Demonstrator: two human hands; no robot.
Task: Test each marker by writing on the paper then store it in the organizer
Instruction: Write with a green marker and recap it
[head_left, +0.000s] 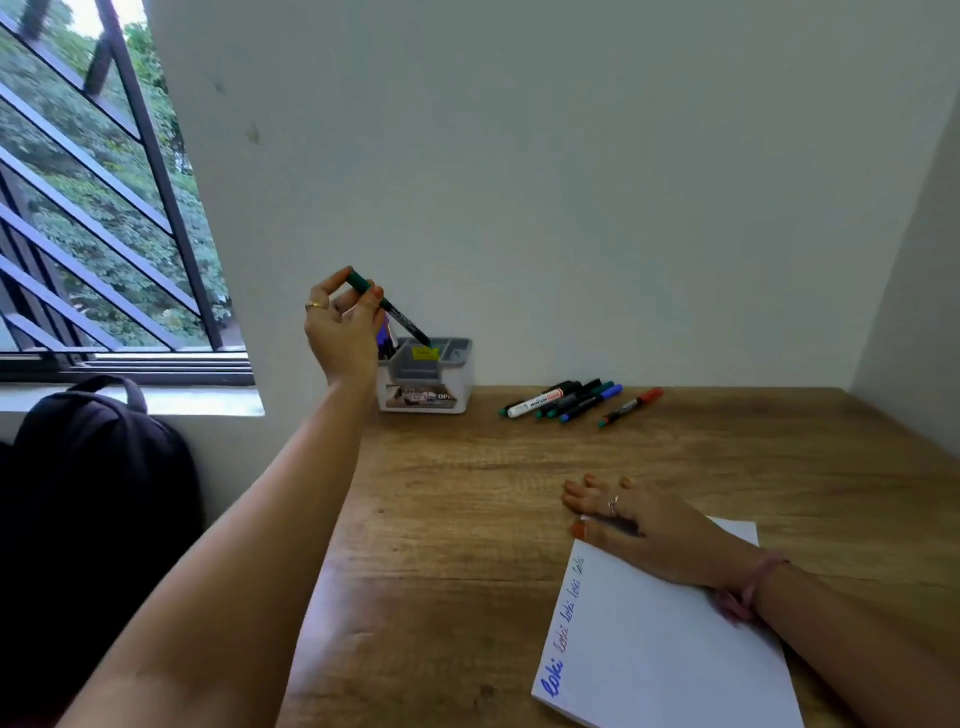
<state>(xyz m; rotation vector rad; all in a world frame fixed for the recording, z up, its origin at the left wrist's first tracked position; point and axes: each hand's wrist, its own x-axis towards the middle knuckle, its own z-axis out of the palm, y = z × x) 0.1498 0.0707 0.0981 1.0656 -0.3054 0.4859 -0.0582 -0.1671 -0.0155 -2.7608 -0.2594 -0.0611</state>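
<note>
Nearest, at the right, one white sheet of paper (670, 654) lies on the wooden desk (467, 519), its near corner close to the desk's front edge. Along its left edge runs handwriting, the same short word repeated four times: the nearest copy bold blue, the other three thinner and fainter. The right hand (639, 525) lies flat, palm down, over the far left corner of the paper, fingers straight and spread onto the wood, grasping nothing. It wears one ring, and a pink band circles the wrist.

At the near left, off the desk, one dark backpack (93, 478) stands under the window sill.

Further back, right of centre, loose markers (571, 400) lie in a row near the wall, all angled the same way, near ends to the left. I count about six: one white-barrelled, several dark-barrelled with green or blue ends, and one with a red cap (631, 407) lying slightly apart on the right. The close-packed ones overlap, so the exact count is uncertain.

At the far left corner of the desk, against the wall, sits one grey and white organizer (426, 379) with several compartments; something dark stands in its left compartment.

The left hand (340, 327) is raised just left of the organizer, also wearing one ring. Its thumb and fingertips pinch the upper end of one green marker (389, 310), which slants down to the right, its lower tip at the organizer's rim over a middle compartment.

One barred window (104, 208) shows trees at far left.
</note>
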